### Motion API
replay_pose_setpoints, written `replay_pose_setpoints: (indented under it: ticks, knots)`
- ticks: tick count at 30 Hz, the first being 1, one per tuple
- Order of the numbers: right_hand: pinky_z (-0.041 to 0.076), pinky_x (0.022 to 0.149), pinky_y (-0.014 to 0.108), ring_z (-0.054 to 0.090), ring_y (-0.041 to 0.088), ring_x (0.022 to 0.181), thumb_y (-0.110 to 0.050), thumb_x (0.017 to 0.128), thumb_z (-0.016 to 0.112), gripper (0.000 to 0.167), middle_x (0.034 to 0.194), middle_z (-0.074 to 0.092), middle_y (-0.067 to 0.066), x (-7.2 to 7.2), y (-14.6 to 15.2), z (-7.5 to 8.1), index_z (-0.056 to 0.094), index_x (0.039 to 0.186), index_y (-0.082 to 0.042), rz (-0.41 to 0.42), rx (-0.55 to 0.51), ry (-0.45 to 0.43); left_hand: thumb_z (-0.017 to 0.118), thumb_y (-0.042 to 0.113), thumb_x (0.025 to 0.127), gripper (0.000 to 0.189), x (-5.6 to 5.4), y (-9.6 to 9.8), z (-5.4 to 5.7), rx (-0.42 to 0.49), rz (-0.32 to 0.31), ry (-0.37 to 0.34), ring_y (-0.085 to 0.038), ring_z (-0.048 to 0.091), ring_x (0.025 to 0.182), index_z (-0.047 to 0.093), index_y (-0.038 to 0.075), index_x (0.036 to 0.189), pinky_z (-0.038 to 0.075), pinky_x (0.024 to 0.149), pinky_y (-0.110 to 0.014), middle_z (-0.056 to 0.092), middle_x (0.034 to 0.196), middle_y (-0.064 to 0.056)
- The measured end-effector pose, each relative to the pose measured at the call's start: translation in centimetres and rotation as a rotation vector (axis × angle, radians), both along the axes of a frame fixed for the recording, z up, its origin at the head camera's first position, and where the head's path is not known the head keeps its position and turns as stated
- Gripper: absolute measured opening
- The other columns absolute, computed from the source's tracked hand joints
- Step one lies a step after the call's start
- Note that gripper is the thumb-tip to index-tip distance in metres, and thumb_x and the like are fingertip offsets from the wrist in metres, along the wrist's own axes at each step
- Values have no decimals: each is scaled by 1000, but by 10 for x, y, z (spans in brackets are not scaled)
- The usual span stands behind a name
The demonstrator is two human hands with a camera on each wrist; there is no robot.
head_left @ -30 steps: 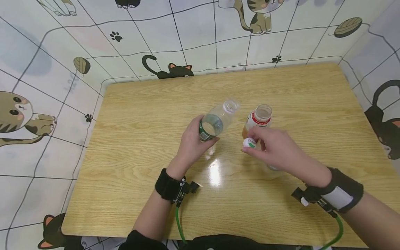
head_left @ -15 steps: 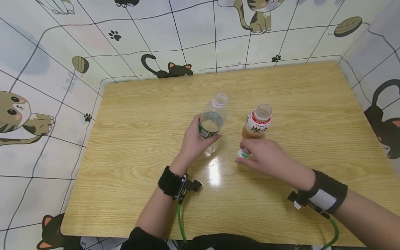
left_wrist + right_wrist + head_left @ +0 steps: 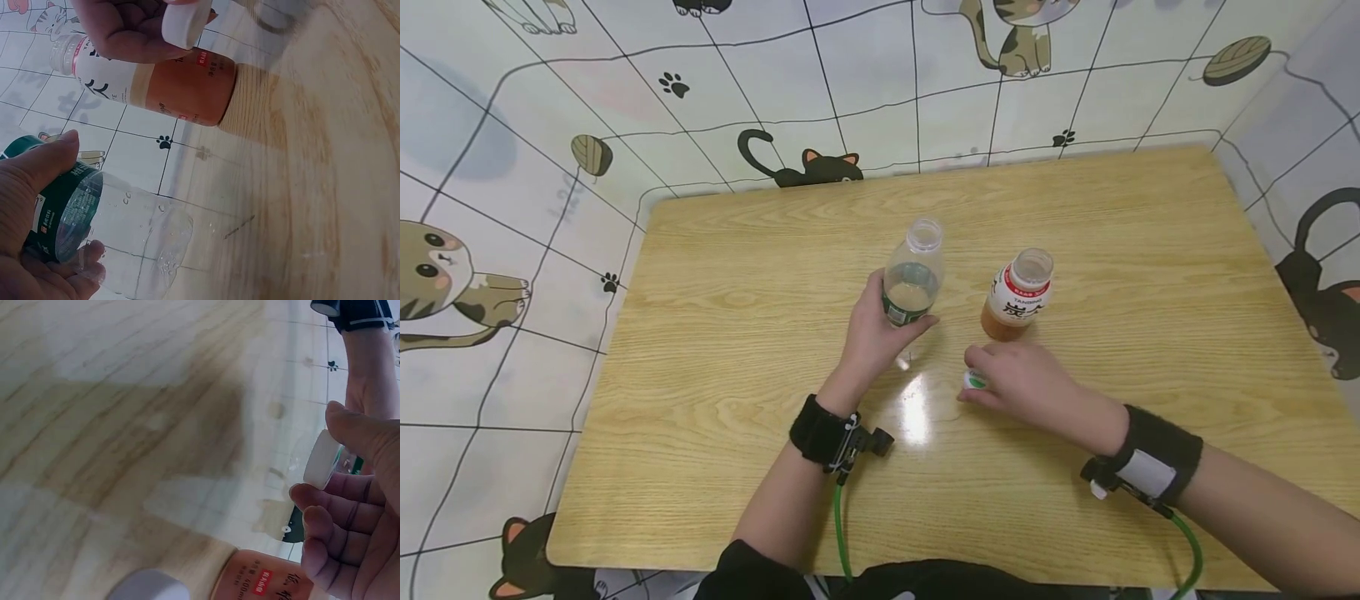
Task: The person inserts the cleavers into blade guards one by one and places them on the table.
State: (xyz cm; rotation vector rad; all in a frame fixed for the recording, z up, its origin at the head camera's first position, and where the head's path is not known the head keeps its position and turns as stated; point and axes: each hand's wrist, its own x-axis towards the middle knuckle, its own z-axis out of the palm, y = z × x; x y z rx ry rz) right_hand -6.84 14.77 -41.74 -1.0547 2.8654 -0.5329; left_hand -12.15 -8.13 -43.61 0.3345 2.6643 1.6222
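Observation:
My left hand [image 3: 874, 337] grips a clear plastic bottle [image 3: 917, 271] with a green label, its mouth uncapped. In the left wrist view, the thumb and fingers wrap the label, and the bottle's clear base [image 3: 156, 250] shows droplets. A white bottle cap [image 3: 974, 380] with a green mark is pinched between thumb and fingers of my right hand [image 3: 1030, 383], over the table right of the clear bottle. Just beyond that hand stands a second uncapped bottle [image 3: 1018, 298], with a white and red label and brownish liquid inside.
A white round object [image 3: 150, 589] lies on the wooden table [image 3: 760, 292] at the bottom of the right wrist view, beside the brown drink bottle. Walls with a cat pattern [image 3: 865, 92] border the table at the back and sides. Green cables [image 3: 841, 529] run from both wrist cameras.
The clear bottle has gone from tilting right to nearly upright in my left hand. My right hand has moved left and toward me with the cap, uncovering the second bottle's label.

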Motion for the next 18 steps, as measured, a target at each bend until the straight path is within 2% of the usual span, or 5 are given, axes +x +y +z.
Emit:
replay_pose_setpoints:
  ticks: [4, 12, 18]
  knots:
    - [44, 48, 33, 52, 14, 59, -31, 85, 85, 34, 71, 55, -3, 0, -3, -4, 58, 87, -11, 19, 21, -10, 88, 20, 84, 81, -1, 2, -2, 17, 5, -9, -35, 51, 134, 40, 6, 147, 42, 110, -48, 54, 142, -11]
    - [45, 48, 34, 55, 16, 59, -32, 84, 86, 37, 71, 56, -1, 0, -7, -14, 57, 89, -10, 36, 72, 7, 88, 20, 83, 83, -3, 4, -5, 41, 25, -32, -25, 48, 137, 38, 9, 148, 39, 113, -46, 53, 144, -7]
    - [46, 49, 34, 56, 17, 59, -34, 84, 85, 37, 73, 58, 0, 1, -11, -17, 57, 91, -10, 44, 90, -11, 89, 20, 83, 84, -4, 4, -10, 72, 35, -40, -24, 48, 136, 38, 10, 149, 39, 113, -46, 53, 144, -7]
